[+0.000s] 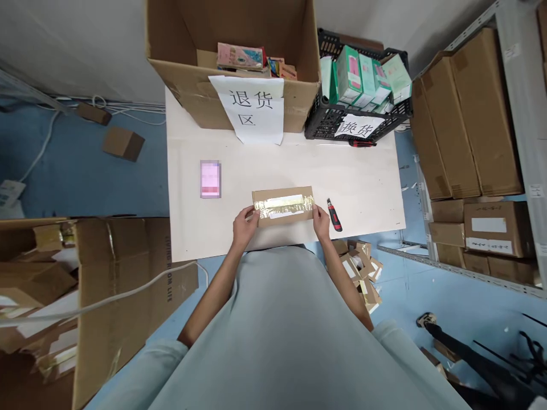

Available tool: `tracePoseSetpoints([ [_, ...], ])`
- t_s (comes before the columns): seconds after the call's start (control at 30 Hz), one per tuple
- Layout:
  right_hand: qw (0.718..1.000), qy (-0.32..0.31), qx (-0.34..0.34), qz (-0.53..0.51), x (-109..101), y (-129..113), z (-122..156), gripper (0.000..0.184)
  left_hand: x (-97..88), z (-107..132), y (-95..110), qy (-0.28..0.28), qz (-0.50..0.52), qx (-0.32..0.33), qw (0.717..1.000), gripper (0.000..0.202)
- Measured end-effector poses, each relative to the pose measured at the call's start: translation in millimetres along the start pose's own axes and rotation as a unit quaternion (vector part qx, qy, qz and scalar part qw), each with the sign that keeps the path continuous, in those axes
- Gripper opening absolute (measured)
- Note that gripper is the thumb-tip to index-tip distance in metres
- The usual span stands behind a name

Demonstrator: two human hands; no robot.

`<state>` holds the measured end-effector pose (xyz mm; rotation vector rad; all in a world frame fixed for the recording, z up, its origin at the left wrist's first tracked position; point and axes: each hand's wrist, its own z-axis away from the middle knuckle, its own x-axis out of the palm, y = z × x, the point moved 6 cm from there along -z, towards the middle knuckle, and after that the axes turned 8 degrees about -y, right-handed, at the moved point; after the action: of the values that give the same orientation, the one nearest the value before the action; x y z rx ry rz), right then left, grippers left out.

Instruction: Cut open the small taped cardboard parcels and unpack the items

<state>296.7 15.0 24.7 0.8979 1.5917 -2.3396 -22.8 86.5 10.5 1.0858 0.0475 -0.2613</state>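
Parcel (282, 206) is at the near edge of the worktop (273, 165), left hand (245, 226) holding one end and right hand (321, 223) the other. Beside the right hand lies a knife (334, 215).

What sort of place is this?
Probably a parcel-returns station: a Chinese sign reads "returns area", brown boxes stand on a metal rack, and a taped parcel is at the table.

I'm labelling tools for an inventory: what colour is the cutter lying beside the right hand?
Red and black; the cutter shows best in the head view.
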Motion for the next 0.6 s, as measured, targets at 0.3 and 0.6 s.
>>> tracePoseSetpoints([
  [0.3,0.997,0.011,0.040,-0.065,8.0,-2.3,40.3,0.080,2.5,3.5,-10.5,-0.058,0.028,-0.014,0.998,0.046],
  [0.6,0.992,-0.049,0.048,-0.104,-0.8,22.0,33.6,0.077,7.3,4.5,-4.5,-0.037,-0.002,-0.010,0.999,0.050],
])
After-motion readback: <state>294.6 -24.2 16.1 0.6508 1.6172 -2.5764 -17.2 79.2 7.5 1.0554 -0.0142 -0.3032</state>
